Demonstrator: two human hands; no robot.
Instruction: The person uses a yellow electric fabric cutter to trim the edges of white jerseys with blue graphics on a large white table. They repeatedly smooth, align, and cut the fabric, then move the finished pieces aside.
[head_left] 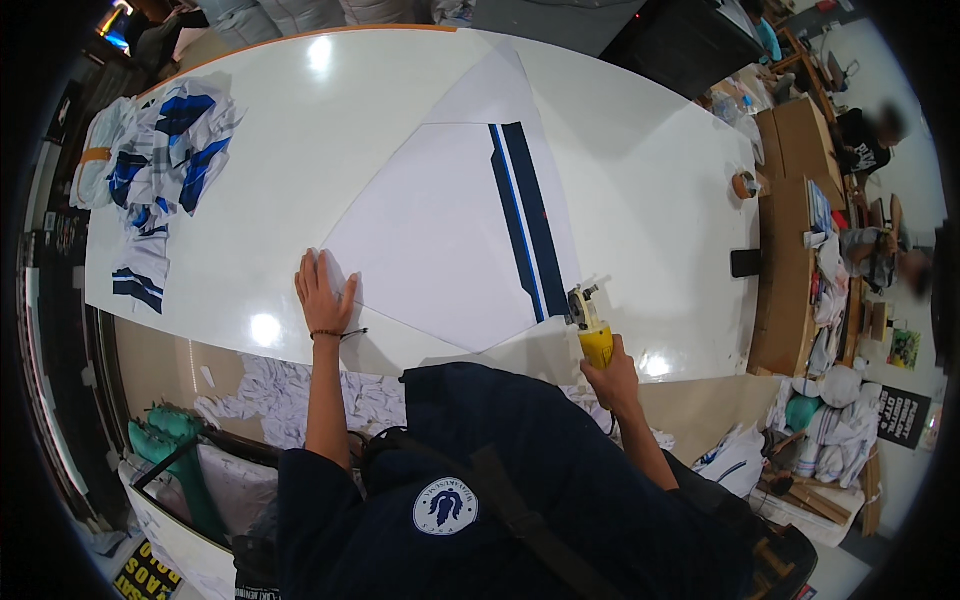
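Around the broad white desk (250, 240) stand cluttered benches. I see my left hand (322, 292) spread flat on the white fabric sheet with a navy stripe (440, 240) near the desk's front edge, my right hand (612, 378) wrapped around the yellow handheld cutter (590, 325) at the stripe's near end. Cut blue-and-white pieces (160, 170) are piled at the far left corner; I judge this sheet barely begun.

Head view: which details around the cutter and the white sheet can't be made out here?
- Yellow cutter: blade too small to see; the right hand covers its handle.
- White sheet: its near edge is hidden behind the person's dark top.
- Left hand: lies flat, so what is under the palm is hidden.
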